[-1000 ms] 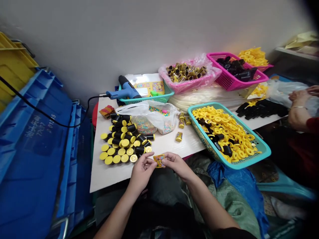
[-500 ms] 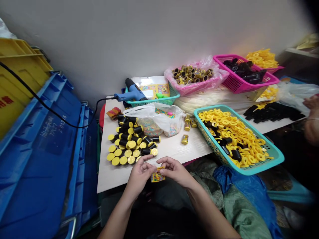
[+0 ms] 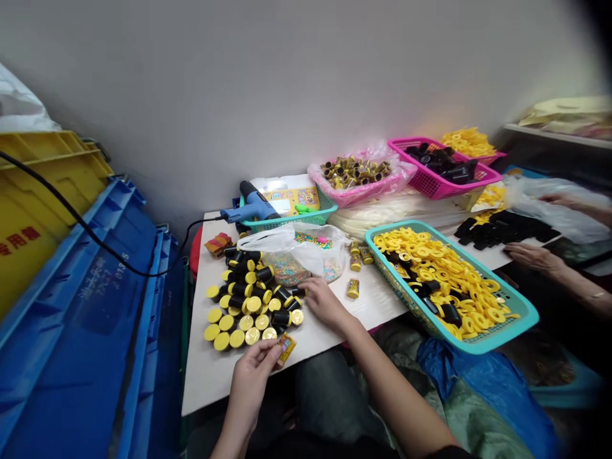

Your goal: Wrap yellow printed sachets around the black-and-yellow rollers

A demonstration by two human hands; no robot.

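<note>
My left hand (image 3: pixel 255 366) is at the front edge of the table, thumb and fingers pinching a small yellow printed sleeve (image 3: pixel 286 347). Farther forward, my right hand (image 3: pixel 327 306) reaches over the table, its curled fingers at the end of a black jar (image 3: pixel 297 292) that lies on its side; the fingertips partly hide it. Many small black jars with yellow lids (image 3: pixel 253 305) stand and lie in a cluster left of that hand. Just behind the fingers sits a white plastic bag (image 3: pixel 310 252) of multicoloured beads.
A teal basket (image 3: pixel 521 319) of yellow rings and black parts stands right. Small printed jars (image 3: pixel 353 288) lie between. Behind are a blue heat gun (image 3: pixel 255 205), its cord running left, and pink baskets (image 3: pixel 433 185). Blue crates (image 3: pixel 62 331) rise left. Another person's hand (image 3: pixel 535 256) rests right.
My right hand has let go of the printed sleeve and moved forward to the black jar. The left hand has shifted left with the sleeve. The view has tilted up; the other person's hands show more.
</note>
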